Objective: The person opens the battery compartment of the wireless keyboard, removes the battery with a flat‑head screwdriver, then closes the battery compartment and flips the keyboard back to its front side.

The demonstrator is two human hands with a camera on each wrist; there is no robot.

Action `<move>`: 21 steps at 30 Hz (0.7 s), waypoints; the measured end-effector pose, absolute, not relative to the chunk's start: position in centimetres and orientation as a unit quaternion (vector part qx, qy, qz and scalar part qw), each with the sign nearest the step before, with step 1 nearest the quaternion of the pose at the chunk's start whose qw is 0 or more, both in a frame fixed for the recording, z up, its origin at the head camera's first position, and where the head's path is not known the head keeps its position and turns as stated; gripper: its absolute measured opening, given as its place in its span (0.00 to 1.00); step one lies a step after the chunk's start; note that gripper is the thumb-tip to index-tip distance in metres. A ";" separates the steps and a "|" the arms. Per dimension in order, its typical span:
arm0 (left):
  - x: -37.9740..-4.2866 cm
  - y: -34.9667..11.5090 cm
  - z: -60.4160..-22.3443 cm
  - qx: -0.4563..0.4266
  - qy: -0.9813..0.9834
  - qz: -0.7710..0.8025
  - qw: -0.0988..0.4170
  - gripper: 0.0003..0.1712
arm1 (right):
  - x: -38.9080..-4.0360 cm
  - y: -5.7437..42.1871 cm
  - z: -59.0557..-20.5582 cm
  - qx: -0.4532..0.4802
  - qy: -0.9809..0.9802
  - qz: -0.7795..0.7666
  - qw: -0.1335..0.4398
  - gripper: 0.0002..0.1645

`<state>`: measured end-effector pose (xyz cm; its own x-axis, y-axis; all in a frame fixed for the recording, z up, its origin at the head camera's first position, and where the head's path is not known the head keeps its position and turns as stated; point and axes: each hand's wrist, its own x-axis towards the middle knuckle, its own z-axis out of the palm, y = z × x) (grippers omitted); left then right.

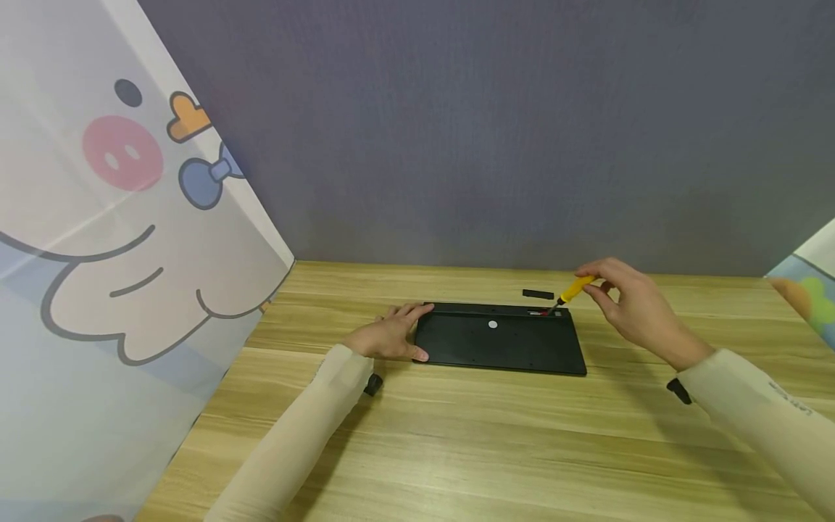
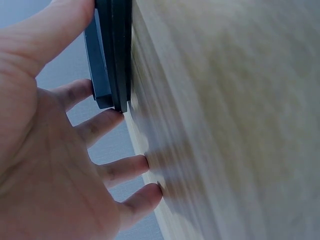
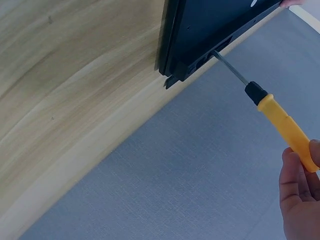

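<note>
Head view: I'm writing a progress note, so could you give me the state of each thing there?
Black keyboard: flat on the table, apparently underside up.
Slot: open, small silver-and-red contents showing.
Small black strip: lying apart, beyond the keyboard.
Yellow-handled screwdriver: tilted, its tip down at the slot.
Left hand: spread, touching the keyboard's left end.
Right hand: pinching the screwdriver.

Work surface: pale yellow-brown wood-grain bench, darker streaks running along it.
Backdrop: upright blue-grey panel with a fabric-like weave, along the bench's far edge.
Left side: pale sheet printed with a grey-outlined cartoon, showing a pink oval snout, an orange shape and a blue bow.
Right edge: colourful printed sheet with orange and green patches, partly in view.
</note>
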<state>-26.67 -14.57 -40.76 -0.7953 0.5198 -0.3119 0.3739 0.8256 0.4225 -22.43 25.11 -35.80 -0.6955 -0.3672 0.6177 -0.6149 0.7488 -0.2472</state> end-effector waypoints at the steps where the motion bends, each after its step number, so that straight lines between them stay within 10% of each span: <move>1: -26.7 -14.6 -40.8 0.240 0.932 0.172 0.211 0.57 | -22.4 25.1 -35.8 0.275 -0.893 0.224 0.276 0.24; 21: -26.7 -14.6 -40.7 0.239 0.932 0.169 0.212 0.57 | -22.6 25.0 -35.7 0.279 -0.895 0.224 0.266 0.24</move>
